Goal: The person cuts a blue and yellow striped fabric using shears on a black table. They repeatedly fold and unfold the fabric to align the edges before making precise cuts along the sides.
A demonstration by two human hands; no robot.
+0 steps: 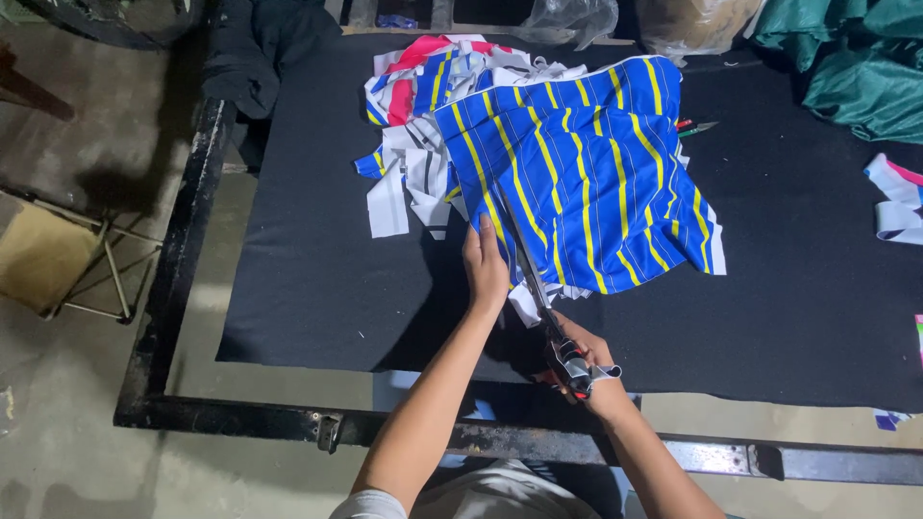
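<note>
A blue cloth point(586, 173) with yellow and white stripes lies spread on the black table top point(317, 240). My left hand point(484, 269) pinches the cloth's left edge near its lower corner. My right hand point(580, 360) grips the handles of a large pair of scissors point(538, 288). The blades run up along the left edge of the cloth, right beside my left hand. White strips hang at the lower edge of the cloth just under the blades.
A heap of cut strips point(423, 125) in white, blue and pink lies behind the cloth. Green fabric point(846, 58) is bunched at the back right. Folded strips point(899, 202) rest at the right edge. A dark garment point(250, 53) hangs over the back left corner. The metal table frame point(288, 423) borders the front.
</note>
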